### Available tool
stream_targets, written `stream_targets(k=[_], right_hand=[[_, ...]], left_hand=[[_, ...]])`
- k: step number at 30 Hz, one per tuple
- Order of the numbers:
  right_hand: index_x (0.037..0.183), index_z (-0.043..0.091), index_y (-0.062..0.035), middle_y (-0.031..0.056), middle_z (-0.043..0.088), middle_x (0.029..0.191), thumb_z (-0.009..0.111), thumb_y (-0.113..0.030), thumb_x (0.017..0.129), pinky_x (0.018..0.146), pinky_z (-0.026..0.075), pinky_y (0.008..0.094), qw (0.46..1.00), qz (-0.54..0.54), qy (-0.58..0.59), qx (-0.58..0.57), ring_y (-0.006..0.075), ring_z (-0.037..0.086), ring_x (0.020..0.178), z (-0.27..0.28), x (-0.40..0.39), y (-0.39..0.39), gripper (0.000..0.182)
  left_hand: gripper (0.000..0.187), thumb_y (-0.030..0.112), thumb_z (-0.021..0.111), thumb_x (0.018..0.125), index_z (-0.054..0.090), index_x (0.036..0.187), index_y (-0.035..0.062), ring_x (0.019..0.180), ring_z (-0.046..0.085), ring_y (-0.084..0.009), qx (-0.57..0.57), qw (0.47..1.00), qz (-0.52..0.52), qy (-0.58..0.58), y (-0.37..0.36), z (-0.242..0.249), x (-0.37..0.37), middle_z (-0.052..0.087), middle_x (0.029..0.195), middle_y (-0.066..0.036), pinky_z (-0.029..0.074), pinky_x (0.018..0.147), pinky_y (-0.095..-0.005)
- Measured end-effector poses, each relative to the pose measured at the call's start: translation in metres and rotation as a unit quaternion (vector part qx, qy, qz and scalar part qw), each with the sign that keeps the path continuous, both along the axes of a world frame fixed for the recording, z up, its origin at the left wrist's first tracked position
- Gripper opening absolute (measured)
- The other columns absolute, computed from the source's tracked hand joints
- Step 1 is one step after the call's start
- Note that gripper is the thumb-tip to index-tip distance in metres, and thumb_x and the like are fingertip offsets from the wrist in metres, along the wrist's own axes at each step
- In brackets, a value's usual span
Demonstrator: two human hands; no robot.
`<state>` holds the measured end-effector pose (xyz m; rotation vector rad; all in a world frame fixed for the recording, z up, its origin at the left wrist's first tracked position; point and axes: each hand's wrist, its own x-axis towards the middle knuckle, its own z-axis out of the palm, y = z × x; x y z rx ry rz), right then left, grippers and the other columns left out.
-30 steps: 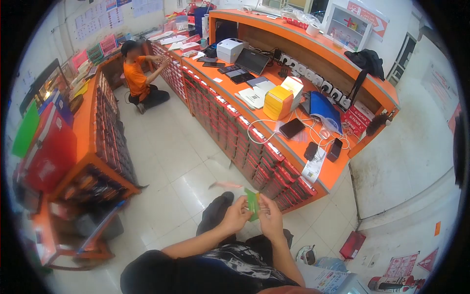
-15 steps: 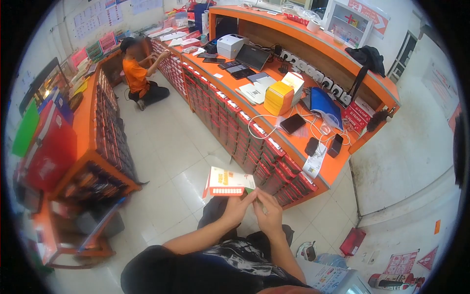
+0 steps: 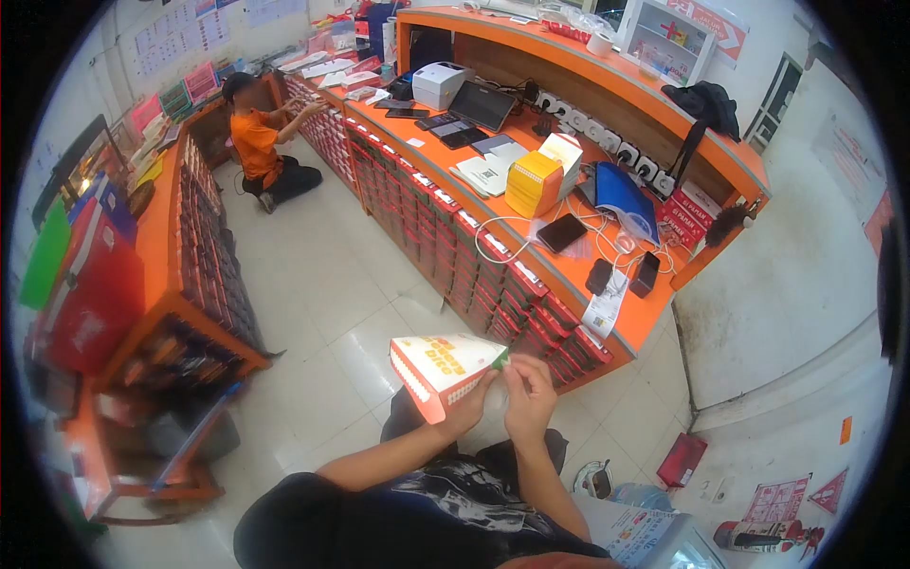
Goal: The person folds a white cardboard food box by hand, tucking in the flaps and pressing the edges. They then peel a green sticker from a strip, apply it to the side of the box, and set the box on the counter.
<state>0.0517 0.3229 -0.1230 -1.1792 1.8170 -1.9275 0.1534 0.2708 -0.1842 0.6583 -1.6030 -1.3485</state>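
Note:
A white and orange printed carton [image 3: 445,368], tapering to a green tip on the right, hangs over the tiled floor. My left hand [image 3: 466,410] is wrapped under its right end and holds it. The fingers of my right hand [image 3: 529,387] are pinched together at the green tip. Something pale and see-through, too blurred to name, shows between my two hands.
An orange counter [image 3: 626,332] carries phones, cables, a yellow box [image 3: 533,185], a blue pouch [image 3: 626,201], a laptop [image 3: 482,106] and a printer [image 3: 442,83]. A person in orange [image 3: 254,142] kneels at the shelves. A red container [image 3: 95,294] stands at left.
The carton has turned and tilted, so that its patterned end now faces lower left. My right hand has shifted slightly right, and the view has moved a little.

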Motion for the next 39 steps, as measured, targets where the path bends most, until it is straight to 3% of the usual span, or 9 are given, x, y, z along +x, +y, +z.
stream_targets(k=[4,6,13,15,18,21,31,33,39], right_hand=[[0.096,0.071,0.0053,0.0123,0.067,0.109,0.071,-0.002,0.09,0.093,0.049,0.031,1.0,0.011,-0.023,0.009,0.0207,0.063,0.103,0.007,-0.005,0.001,0.01],[0.095,0.071,0.0047,0.0117,0.066,0.108,0.071,-0.003,0.09,0.094,0.048,0.0305,0.999,0.026,-0.034,-0.005,0.0208,0.063,0.103,0.009,-0.007,0.0,0.009],[0.096,0.072,0.0034,0.0118,0.066,0.107,0.071,-0.006,0.091,0.092,0.048,0.0306,0.997,0.025,-0.071,0.008,0.0207,0.063,0.101,0.017,-0.004,0.004,0.011],[0.096,0.071,0.003,0.0113,0.066,0.106,0.071,-0.006,0.091,0.093,0.047,0.0311,0.998,0.024,-0.045,-0.02,0.0208,0.063,0.101,0.02,-0.003,0.003,0.01],[0.096,0.072,0.0027,0.0105,0.067,0.105,0.071,-0.006,0.091,0.091,0.047,0.0317,0.999,0.017,-0.028,-0.02,0.0207,0.063,0.099,0.018,-0.003,0.005,0.01],[0.096,0.072,0.0025,0.0104,0.067,0.104,0.071,-0.005,0.091,0.09,0.047,0.0316,0.999,0.002,-0.046,-0.026,0.0204,0.062,0.098,0.02,-0.001,0.003,0.009],[0.093,0.072,0.0022,0.0108,0.068,0.102,0.072,-0.003,0.089,0.086,0.049,0.0316,0.999,-0.022,-0.001,-0.033,0.0208,0.064,0.095,0.025,-0.001,0.003,0.006],[0.093,0.071,0.0023,0.0109,0.068,0.102,0.072,-0.002,0.089,0.086,0.049,0.0317,0.999,-0.022,0.018,-0.034,0.021,0.064,0.094,0.027,-0.002,0.003,0.006],[0.093,0.071,0.0027,0.0112,0.067,0.1,0.072,-0.001,0.088,0.083,0.05,0.0321,0.995,-0.013,0.093,-0.025,0.022,0.065,0.091,0.036,-0.005,0.006,0.006]], left_hand=[[0.037,0.014,0.048,0.107,0.053,0.14,-0.0005,0.126,0.058,-0.0226,0.171,0.977,-0.092,-0.084,-0.016,-0.008,0.007,0.061,0.131,-0.017,0.044,0.11,-0.0346],[0.033,0.005,0.053,0.099,0.062,0.131,0.003,0.113,0.063,-0.0335,-0.209,0.96,-0.026,-0.185,-0.017,-0.041,0.009,0.066,0.121,-0.023,0.048,0.101,-0.0434],[0.031,0.007,0.055,0.099,0.064,0.129,0.0059,0.1,0.069,-0.0263,-0.408,0.871,0.073,-0.263,-0.014,0.016,0.023,0.069,0.115,-0.015,0.053,0.09,-0.0377],[0.021,0.017,0.057,0.104,0.065,0.119,0.0036,0.094,0.065,-0.0198,-0.036,0.988,-0.026,-0.146,-0.008,0.052,0.017,0.068,0.106,-0.009,0.051,0.087,-0.0337],[0.024,0.02,0.06,0.103,0.068,0.119,0.003,0.102,0.065,-0.0254,0.061,0.977,-0.053,-0.196,-0.011,0.079,0.02,0.069,0.114,-0.011,0.049,0.093,-0.0367],[0.024,0.021,0.062,0.102,0.069,0.116,0.0028,0.101,0.065,-0.0234,-0.061,0.986,-0.022,-0.151,-0.012,0.059,0.017,0.07,0.111,-0.011,0.05,0.091,-0.0357],[0.021,0.018,0.066,0.099,0.071,0.116,0.0051,0.106,0.065,-0.0234,0.039,0.99,-0.026,-0.13,-0.013,0.065,0.018,0.07,0.113,-0.01,0.049,0.094,-0.0369],[0.019,0.012,0.069,0.097,0.072,0.115,0.007,0.107,0.065,-0.0234,-0.258,0.958,0.044,-0.115,-0.021,0.047,0.02,0.07,0.113,-0.009,0.05,0.094,-0.0387],[0.023,0.008,0.07,0.095,0.07,0.118,0.0052,0.104,0.066,-0.0224,-0.236,0.965,0.032,-0.107,-0.021,0.041,0.02,0.069,0.114,-0.008,0.053,0.086,-0.0363]])
